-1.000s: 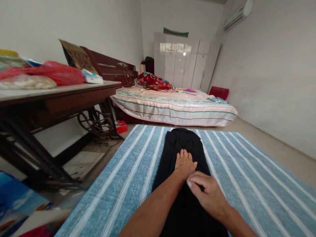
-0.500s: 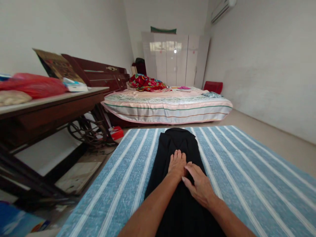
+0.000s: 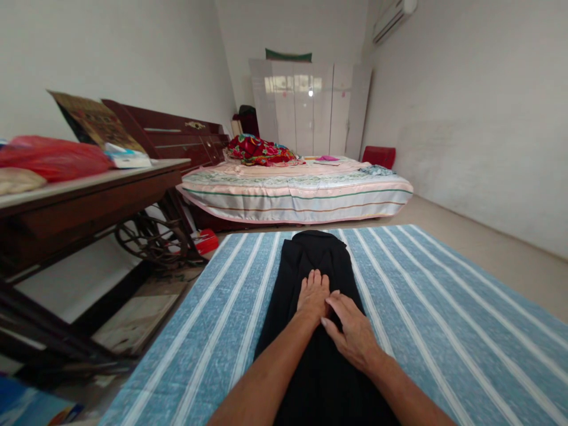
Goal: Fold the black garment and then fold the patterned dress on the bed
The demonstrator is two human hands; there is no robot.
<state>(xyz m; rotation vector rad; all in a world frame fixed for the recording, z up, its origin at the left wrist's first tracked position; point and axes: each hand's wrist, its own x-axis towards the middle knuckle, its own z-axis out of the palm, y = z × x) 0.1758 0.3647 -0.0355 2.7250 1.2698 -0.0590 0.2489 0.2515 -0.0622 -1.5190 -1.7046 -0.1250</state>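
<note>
A black garment (image 3: 317, 254), folded into a long narrow strip, lies lengthwise on a blue-and-white striped cloth (image 3: 222, 302). Its far end is rounded, with what looks like a collar. My left hand (image 3: 314, 294) rests flat on the middle of the garment, fingers stretched forward. Just to its right is my right hand (image 3: 350, 331), over the garment's right side, with thumb and forefinger apart and fingers slightly bent. Its fingertips are at the edge of my left hand and wrist. Nothing shows in either hand. My forearms cover part of the garment's near end.
Beyond the striped cloth stands a bed (image 3: 302, 204) with a red floral quilt (image 3: 261, 151). On the left is a treadle table (image 3: 89, 195) bearing a red plastic bag (image 3: 53, 158) and a tissue pack (image 3: 128, 157). A red box (image 3: 205, 241) sits on the floor.
The view has shifted slightly, so everything appears a little further left. Both hands keep the same position on the black garment.
</note>
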